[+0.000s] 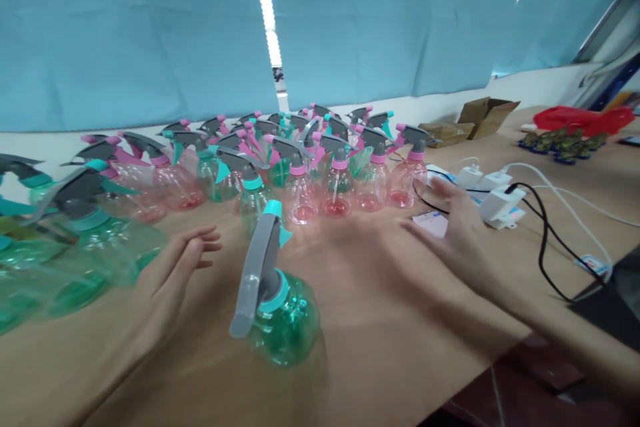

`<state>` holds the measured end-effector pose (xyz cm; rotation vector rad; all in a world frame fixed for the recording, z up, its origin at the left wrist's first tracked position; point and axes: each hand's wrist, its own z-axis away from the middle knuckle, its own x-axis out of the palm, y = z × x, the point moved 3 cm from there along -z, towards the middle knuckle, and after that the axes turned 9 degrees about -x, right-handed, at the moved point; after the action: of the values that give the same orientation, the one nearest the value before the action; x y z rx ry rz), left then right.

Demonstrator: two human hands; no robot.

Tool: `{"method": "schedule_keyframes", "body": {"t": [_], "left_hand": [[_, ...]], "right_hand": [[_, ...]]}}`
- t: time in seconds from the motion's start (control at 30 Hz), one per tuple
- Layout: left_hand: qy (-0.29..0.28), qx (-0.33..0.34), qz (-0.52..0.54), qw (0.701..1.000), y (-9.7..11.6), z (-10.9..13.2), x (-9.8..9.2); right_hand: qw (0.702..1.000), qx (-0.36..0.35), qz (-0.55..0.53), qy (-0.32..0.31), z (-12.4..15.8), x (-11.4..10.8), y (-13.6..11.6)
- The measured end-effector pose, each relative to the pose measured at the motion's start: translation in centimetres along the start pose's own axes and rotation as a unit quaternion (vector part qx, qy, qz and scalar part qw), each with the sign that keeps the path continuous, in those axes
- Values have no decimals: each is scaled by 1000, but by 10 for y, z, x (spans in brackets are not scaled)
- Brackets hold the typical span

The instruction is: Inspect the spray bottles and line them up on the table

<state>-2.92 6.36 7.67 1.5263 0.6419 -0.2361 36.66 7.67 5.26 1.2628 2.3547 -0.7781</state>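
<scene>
A green spray bottle (287, 330) with a grey trigger head and turquoise collar stands upright near the front of the table. To its left is my left hand (175, 263), holding nothing, its loosely bent fingers pointing toward the bottle without touching it. My right hand (457, 227) is over the table on the right, thumb and fingers apart and nothing between them. Its fingertips come close to a pink spray bottle (407, 180) at the end of the front row; I cannot tell whether they touch. A phone (431, 222) lies partly hidden behind that hand.
Several pink and green spray bottles (300, 197) crowd the back of the table, and green ones (100, 260) stand at the left. White chargers (500, 203) with cables lie right. Beyond are an open cardboard box (485, 117) and red plastic (580, 119). Blue sheeting (150, 33) hangs behind.
</scene>
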Motion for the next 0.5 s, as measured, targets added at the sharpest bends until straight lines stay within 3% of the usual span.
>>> {"method": "schedule_keyframes", "body": {"t": [0.1, 0.2, 0.37, 0.5], "left_hand": [[-59, 83, 35, 994, -2, 24, -2], [-118, 121, -15, 986, 2, 44, 4], [-160, 128, -83, 975, 23, 57, 23], [-131, 105, -49, 985, 43, 51, 30]], "right_hand": [[971, -41, -128, -198, 20, 7, -56], [891, -73, -260, -364, 29, 31, -102], [816, -103, -440, -361, 18, 71, -146], [800, -63, -488, -342, 16, 84, -165]]}}
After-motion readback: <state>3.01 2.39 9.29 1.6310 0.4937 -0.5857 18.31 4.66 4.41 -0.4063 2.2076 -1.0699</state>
